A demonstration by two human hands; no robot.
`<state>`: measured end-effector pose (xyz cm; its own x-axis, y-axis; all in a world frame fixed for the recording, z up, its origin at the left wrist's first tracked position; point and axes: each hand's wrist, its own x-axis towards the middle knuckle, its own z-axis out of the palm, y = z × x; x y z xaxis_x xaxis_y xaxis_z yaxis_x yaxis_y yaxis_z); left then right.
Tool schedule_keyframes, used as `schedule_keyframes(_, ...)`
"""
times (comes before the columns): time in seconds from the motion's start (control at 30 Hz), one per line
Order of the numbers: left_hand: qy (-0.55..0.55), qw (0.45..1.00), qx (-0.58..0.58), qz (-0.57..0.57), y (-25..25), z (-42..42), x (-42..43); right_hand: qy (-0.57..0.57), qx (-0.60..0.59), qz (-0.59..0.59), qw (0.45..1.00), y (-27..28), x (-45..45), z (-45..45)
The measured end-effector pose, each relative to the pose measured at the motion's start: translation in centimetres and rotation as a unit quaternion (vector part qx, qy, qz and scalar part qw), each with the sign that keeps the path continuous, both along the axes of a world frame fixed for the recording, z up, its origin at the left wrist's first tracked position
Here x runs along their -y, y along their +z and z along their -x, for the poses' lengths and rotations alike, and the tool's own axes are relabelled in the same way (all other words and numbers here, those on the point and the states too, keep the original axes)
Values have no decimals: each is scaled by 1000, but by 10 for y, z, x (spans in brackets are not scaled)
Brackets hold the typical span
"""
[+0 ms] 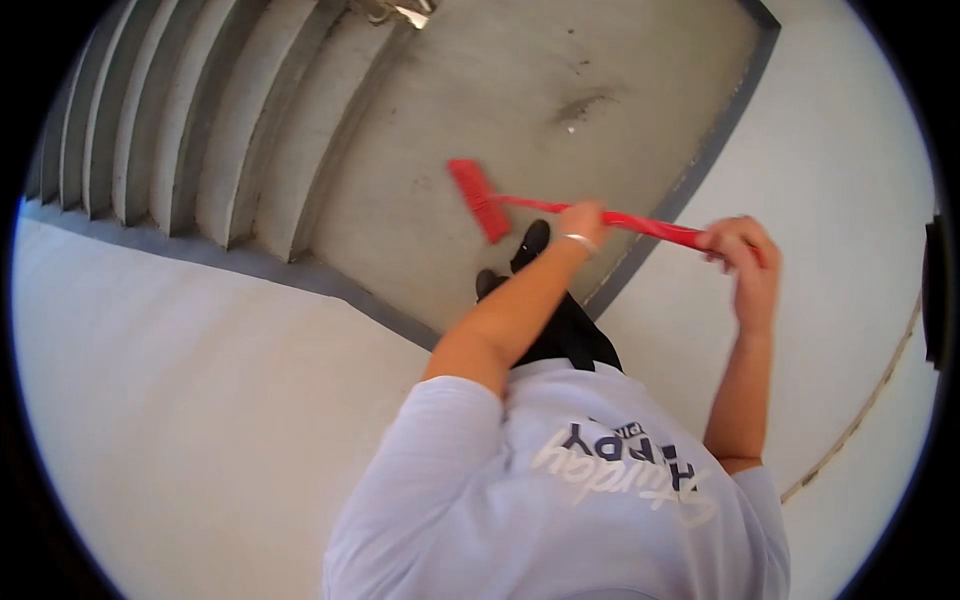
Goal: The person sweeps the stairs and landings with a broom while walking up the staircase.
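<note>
A red broom lies slantwise across the view, its head [480,200] on the grey landing floor in front of my black shoes. My left hand [583,224], with a pale band at the wrist, is closed round the middle of the red handle [650,227]. Near the handle's upper end, my right hand [742,245] is wrapped round it. Beyond the broom head, a dark smudge [580,108] and a small white bit [571,129] show on the floor.
Grey steps [235,130] run off at the upper left. White walls [200,360] with a dark grey skirting band border the landing on both sides. Something metallic and blurred [385,12] stands at the top edge.
</note>
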<state>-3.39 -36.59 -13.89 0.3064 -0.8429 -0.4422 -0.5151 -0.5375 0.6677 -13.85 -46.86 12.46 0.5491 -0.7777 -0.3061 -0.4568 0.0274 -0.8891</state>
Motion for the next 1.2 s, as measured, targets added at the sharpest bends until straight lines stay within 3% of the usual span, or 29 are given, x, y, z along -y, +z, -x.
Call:
schedule_keyframes(0.17,-23,988,-66,135,55,-8,87,-32,4,119,992,61,15,-20)
schedule_keyframes(0.3,-39,990,-51,124,113,-54,97,-6,114,196,974,87,8,-35)
schedule_keyframes(0.47,84,974,46,206,136,-139,54,-16,195,171,966,91,10,-88)
schedule_keyframes(0.6,52,990,119,50,101,-217,-14,-92,204,-9,975,37,-1,-162)
schedule_keyframes(0.67,54,992,94,-59,73,-243,-52,-120,163,-110,973,-5,-11,-194)
schedule_keyframes(0.73,84,988,103,-76,44,-263,-96,-124,106,-188,968,-45,-30,-238)
schedule_keyframes(0.8,76,983,71,-155,6,-307,-121,-32,71,-244,967,-86,-35,-285)
schedule_keyframes(0.87,72,970,38,-229,-10,-329,-127,-47,81,-264,960,-108,-38,-317)
schedule_keyframes(0.93,48,972,48,-223,-22,-354,-112,-59,88,-282,954,-112,-37,-330)
schedule_keyframes(1.0,30,983,84,-161,-23,-368,-78,-115,81,-232,963,-105,-29,-324)
schedule_keyframes(1.07,-25,982,67,-174,-43,-370,-42,-172,103,-209,957,-95,-16,-315)
schedule_keyframes(1.2,-61,988,66,-127,-16,-346,18,-240,145,-128,951,-85,1,-280)
